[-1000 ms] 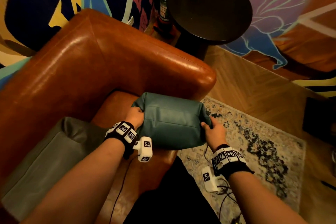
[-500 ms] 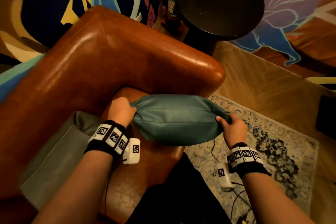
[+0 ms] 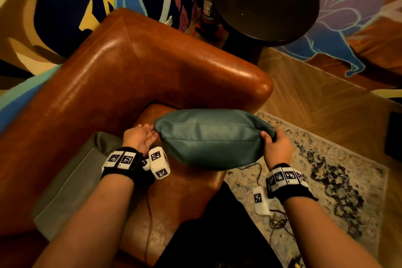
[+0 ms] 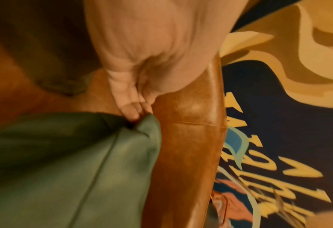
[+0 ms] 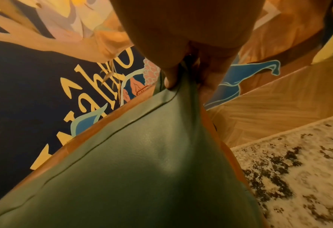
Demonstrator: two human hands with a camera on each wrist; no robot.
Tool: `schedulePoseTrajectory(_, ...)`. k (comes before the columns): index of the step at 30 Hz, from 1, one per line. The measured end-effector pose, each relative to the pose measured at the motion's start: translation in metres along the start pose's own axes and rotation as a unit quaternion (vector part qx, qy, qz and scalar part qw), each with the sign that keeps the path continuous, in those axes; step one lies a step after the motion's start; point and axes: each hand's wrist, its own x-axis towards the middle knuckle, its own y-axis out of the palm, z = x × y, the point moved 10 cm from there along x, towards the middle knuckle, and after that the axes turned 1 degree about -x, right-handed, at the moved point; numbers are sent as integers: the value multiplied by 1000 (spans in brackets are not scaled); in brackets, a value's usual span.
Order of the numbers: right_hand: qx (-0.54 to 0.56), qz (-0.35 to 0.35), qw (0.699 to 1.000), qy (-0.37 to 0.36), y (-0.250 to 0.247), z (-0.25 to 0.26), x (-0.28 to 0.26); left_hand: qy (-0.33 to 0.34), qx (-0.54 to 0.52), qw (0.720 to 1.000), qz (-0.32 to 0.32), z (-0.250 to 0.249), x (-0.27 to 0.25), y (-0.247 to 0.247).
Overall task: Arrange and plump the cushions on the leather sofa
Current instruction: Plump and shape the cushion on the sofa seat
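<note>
A teal leather cushion point(image 3: 214, 137) hangs level over the seat of the brown leather sofa point(image 3: 130, 67). My right hand point(image 3: 274, 143) grips its right corner; in the right wrist view the thumb point(image 5: 171, 78) pinches the teal cushion point(image 5: 142, 169) there. My left hand point(image 3: 142, 138) is flat, palm turned to the cushion, straight fingers touching its left end. In the left wrist view the fingertips point(image 4: 134, 113) meet the corner of the cushion point(image 4: 73, 169). A grey cushion point(image 3: 71, 183) lies on the seat to the left, against the backrest.
A round dark side table point(image 3: 265, 0) stands beyond the sofa arm, with a bottle-like object point(image 3: 208, 4) beside it. A patterned rug point(image 3: 326, 180) with loose cables point(image 3: 277, 221) covers the wooden floor on the right. A painted wall runs behind.
The cushion went from squeezed short between both hands to stretched long and flat. My left hand let go of its corner and now lies flat against it; the right hand kept its grip.
</note>
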Motion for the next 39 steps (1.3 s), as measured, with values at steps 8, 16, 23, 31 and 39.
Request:
schedulePoseTrajectory(8,0,19,999,-29,6,8,1,79,125,986,78,2,-19,16)
schedulePoseTrajectory(16,35,100,993,-52,3,-20,28,305,451,838,38,-49,-35,27)
schedulePoseTrajectory(23,-147,-63,977,-137,22,53,-15,252,408,878,-2,-31,-33,2)
schedulePoseTrajectory(31,123,283,870,-386,194,213,-177,383,455,800,84,-10,-67,34)
schedulePoseTrajectory(39,-251,86,898,-351,167,86,-67,440,544,713,53,-30,-65,22)
